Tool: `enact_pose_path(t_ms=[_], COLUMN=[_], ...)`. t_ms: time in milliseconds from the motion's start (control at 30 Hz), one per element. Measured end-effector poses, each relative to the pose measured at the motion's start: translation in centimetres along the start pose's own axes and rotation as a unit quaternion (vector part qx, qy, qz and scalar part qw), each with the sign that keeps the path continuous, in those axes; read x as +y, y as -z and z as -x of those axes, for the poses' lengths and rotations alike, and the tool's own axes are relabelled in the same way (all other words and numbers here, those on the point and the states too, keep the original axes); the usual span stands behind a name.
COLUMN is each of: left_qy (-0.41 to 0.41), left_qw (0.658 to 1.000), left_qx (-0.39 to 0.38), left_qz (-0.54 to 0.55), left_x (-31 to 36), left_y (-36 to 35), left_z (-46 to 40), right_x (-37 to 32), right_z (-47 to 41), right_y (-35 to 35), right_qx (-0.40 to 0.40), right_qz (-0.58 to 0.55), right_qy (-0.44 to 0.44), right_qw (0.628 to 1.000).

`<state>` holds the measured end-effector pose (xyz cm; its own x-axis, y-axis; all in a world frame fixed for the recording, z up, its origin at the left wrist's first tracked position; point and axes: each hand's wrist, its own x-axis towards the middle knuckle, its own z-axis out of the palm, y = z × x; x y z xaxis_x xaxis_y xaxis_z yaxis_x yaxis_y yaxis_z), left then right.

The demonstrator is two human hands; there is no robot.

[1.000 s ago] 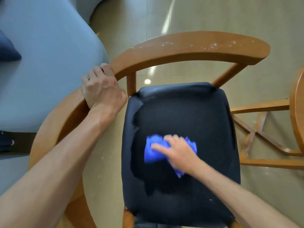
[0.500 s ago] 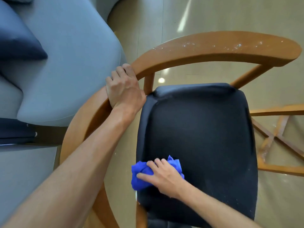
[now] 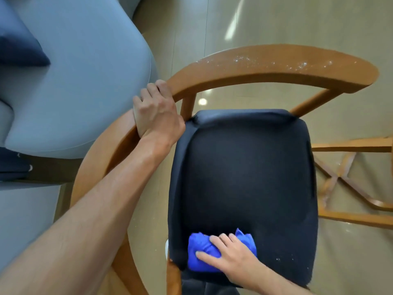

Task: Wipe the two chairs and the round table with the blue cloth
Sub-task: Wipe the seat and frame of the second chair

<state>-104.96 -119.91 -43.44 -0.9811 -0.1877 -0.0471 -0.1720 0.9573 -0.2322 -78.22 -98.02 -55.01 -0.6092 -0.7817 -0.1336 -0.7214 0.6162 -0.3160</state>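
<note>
Wooden armchair with curved backrest rail (image 3: 276,67) and black padded seat (image 3: 244,177): seat's long axis is running from the near edge toward the rail, white specks lying on the rail's top. Crumpled bright blue cloth (image 3: 204,252) is sitting on the seat's near-left corner, stretched crosswise, its middle hidden under the right hand (image 3: 231,254), whose fingers are pressing it down, loosely spread. Left hand (image 3: 155,109) is gripping the rail's left bend, fingertips curling out of sight. Wooden crossed frame (image 3: 348,179) at right is cut off. Grey-blue upholstered sofa (image 3: 74,81) is standing alongside.
</note>
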Motion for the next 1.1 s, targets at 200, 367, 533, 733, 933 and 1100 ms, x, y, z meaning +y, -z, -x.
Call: enact_pose_path(t_ms=[200,367,533,733,933,1100], left_qy=[-0.004,-0.009,-0.003,0.009,0.007,0.011], left_qw=[1.000,0.999,0.999,0.998,0.994,0.993], left_qx=[0.013,0.025,0.023,0.053,0.093,0.115], left_qz=[-0.001,0.019,0.030,0.011,-0.054,-0.037], left_x=[0.1,0.0,-0.2,0.2,0.0,0.0], left_y=[-0.5,-0.5,-0.3,-1.2,-2.2,-2.3], left_z=[0.0,0.0,0.0,-0.2,-0.4,-0.5], right_x=[15.6,19.0,2.9,4.1,10.1,4.8], right_z=[-2.3,-10.5,-8.8,-12.7,-25.7,-22.7], right_y=[3.8,7.2,1.4,1.2,6.1,3.6], right_qx=[0.108,0.151,0.116,0.007,0.096,0.091], right_qz=[0.060,-0.040,-0.073,0.017,0.034,0.034], right_qy=[-0.099,-0.514,-0.248,0.036,-0.324,-0.301], right_qw=[0.987,0.844,0.959,0.999,0.941,0.949])
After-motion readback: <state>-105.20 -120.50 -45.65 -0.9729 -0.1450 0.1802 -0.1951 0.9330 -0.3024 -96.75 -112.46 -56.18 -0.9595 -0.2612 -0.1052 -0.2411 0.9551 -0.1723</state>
